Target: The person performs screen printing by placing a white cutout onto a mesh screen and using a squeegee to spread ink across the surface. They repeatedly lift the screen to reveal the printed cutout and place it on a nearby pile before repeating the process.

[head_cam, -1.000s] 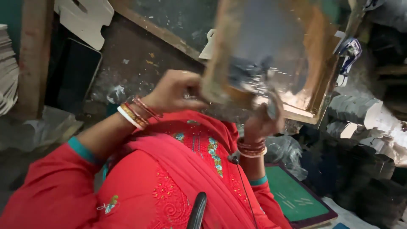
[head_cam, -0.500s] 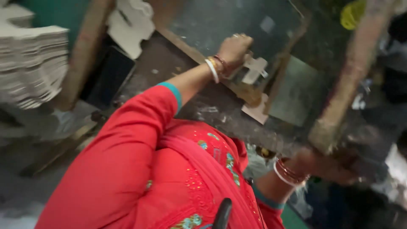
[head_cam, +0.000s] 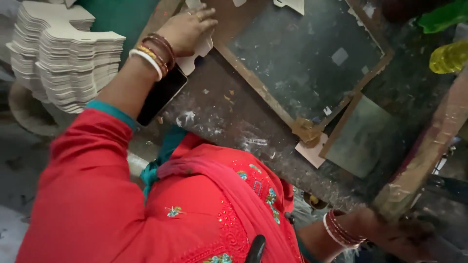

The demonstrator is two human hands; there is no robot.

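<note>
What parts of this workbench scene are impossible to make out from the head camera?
- Right hand: motion-blurred at the bottom edge beside the wooden frame; its grip cannot be told.
- Cardboard cutout: mostly hidden under the left hand.
- Phone: partly hidden behind the left forearm.
- Yellow bottle: cut off by the right edge.
- Stack of cutouts: cut off by the top-left edge.

Red embroidered sleeve (head_cam: 92, 160), cream card stack (head_cam: 68, 63)

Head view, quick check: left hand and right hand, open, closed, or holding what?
Left hand: open, fingers flat on a die-cut cardboard piece.
Right hand: closed on the wooden frame.
</note>
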